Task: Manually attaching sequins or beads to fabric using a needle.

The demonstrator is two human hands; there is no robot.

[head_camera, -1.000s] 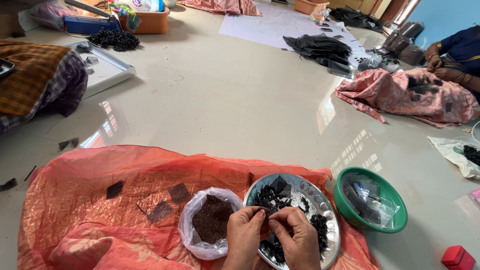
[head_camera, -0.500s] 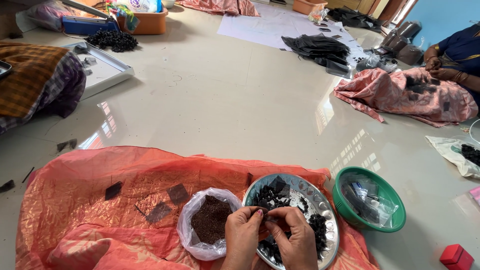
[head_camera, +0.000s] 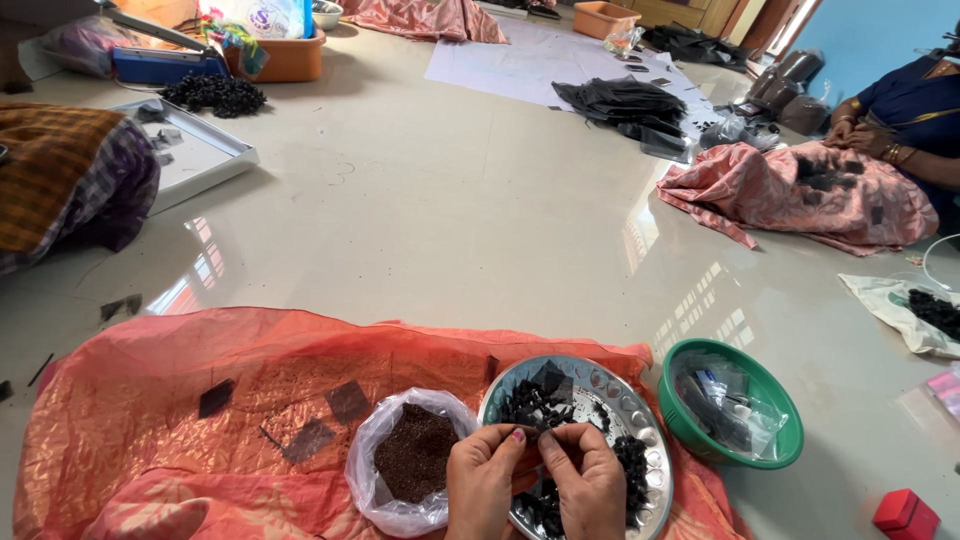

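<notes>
Our left hand point(head_camera: 484, 478) and right hand point(head_camera: 588, 482) meet fingertip to fingertip, each grip pressed together, pinching one small black piece point(head_camera: 530, 437) between them, just over the near rim of the steel plate point(head_camera: 652, 442).

Left to right: crinkly orange cloth point(head_camera: 170, 400) spread on the floor, thin and shiny, with a few flat dark squares point(head_camera: 347, 401) lying on it. Then a soft clear plastic bag point(head_camera: 385, 440), mouth rolled open, holding dark brown granules point(head_camera: 415, 455). Touching it, the round plate with a dimpled edge, piled with small black bits. Just beside that, a glossy green bowl point(head_camera: 690, 430) with clear wrappers inside. Far right, a small red box point(head_camera: 906, 514).

Risks, as we judge them: the piece is tiny and held by fingertips only, so it could slip and vanish into the black pile. The bag is floppy and unsupported; a wrist bump could tip the granules onto the cloth.
</notes>
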